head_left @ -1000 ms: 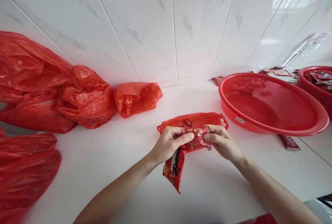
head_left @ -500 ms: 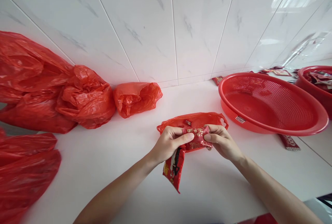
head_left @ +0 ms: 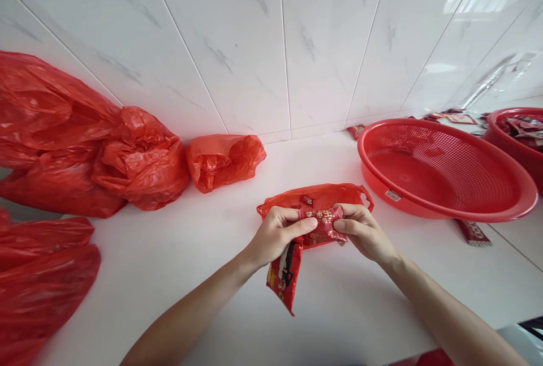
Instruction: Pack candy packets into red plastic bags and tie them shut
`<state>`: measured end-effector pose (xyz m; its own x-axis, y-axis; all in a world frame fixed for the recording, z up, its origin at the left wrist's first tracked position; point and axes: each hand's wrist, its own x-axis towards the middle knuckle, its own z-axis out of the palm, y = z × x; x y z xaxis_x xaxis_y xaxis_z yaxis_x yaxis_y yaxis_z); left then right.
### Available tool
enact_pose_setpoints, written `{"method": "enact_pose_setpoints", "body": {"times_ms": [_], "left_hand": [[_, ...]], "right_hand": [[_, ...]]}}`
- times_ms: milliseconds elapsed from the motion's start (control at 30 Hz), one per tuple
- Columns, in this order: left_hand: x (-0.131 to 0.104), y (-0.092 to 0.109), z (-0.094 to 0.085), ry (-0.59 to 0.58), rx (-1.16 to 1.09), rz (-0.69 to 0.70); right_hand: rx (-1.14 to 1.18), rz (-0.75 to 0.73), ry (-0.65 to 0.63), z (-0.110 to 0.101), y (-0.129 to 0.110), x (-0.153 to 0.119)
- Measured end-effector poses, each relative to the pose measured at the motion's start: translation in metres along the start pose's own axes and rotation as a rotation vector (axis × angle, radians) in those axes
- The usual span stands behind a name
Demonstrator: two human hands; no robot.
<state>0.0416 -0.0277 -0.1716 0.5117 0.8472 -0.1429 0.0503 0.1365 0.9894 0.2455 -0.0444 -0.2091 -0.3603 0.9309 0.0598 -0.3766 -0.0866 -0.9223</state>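
A small dark red packet with pale lettering (head_left: pixel 324 227) is stretched between my two hands. My left hand (head_left: pixel 280 237) pinches its left end, with the thumb on top. Below the same hand hangs a bright red packet with a black and white print (head_left: pixel 285 278), its upper end hidden by the fingers. My right hand (head_left: pixel 365 232) grips the right end of the dark red packet between thumb and fingers. Just behind and under both hands lies an open red plastic bag (head_left: pixel 335 192), with a tiny dark packet (head_left: pixel 307 201) showing inside.
A large red perforated basket (head_left: pixel 445 168) stands at the right, with another basket of packets (head_left: pixel 520 134) beyond it. One dark red packet (head_left: pixel 473 232) lies partly under its rim. Red plastic bags (head_left: pixel 142 156) line the left. A tiled wall (head_left: pixel 237 43) rises behind.
The dark red packet has shifted very slightly, so its lettering sits at a different angle. Both hands keep their grip and place.
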Motion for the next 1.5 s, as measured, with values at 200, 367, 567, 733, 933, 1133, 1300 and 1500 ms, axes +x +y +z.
{"method": "enact_pose_setpoints", "body": {"times_ms": [200, 367, 567, 733, 933, 1133, 1300, 1500], "left_hand": [[0.0004, -0.0016, -0.0021, -0.067, -0.006, -0.008], [0.0001, -0.001, -0.0017, -0.086, -0.04, -0.003], [-0.0001, -0.0004, -0.0016, -0.08, -0.038, -0.001], [0.0001, -0.0012, -0.0018, -0.091, -0.052, 0.0], [0.0002, -0.0013, -0.0014, -0.079, -0.044, 0.0], [0.0006, -0.0014, -0.0012, -0.079, -0.049, 0.004], [0.0005, -0.0017, -0.0018, -0.086, -0.054, 0.004], [0.0, -0.0011, -0.001, -0.067, -0.031, 0.021]], "right_hand": [[-0.007, -0.009, -0.012, -0.0004, 0.0, 0.0002], [0.002, -0.007, -0.018, -0.0019, 0.0023, 0.0002], [0.01, -0.005, -0.022, -0.0017, 0.0023, -0.0001], [0.017, -0.012, -0.028, -0.0026, 0.0029, 0.0], [0.021, -0.014, -0.035, -0.0035, 0.0039, 0.0006], [0.02, -0.013, -0.029, -0.0031, 0.0036, 0.0001], [0.019, -0.016, -0.032, -0.0034, 0.0045, 0.0002], [0.026, -0.022, -0.034, -0.0034, 0.0047, 0.0006]]}}
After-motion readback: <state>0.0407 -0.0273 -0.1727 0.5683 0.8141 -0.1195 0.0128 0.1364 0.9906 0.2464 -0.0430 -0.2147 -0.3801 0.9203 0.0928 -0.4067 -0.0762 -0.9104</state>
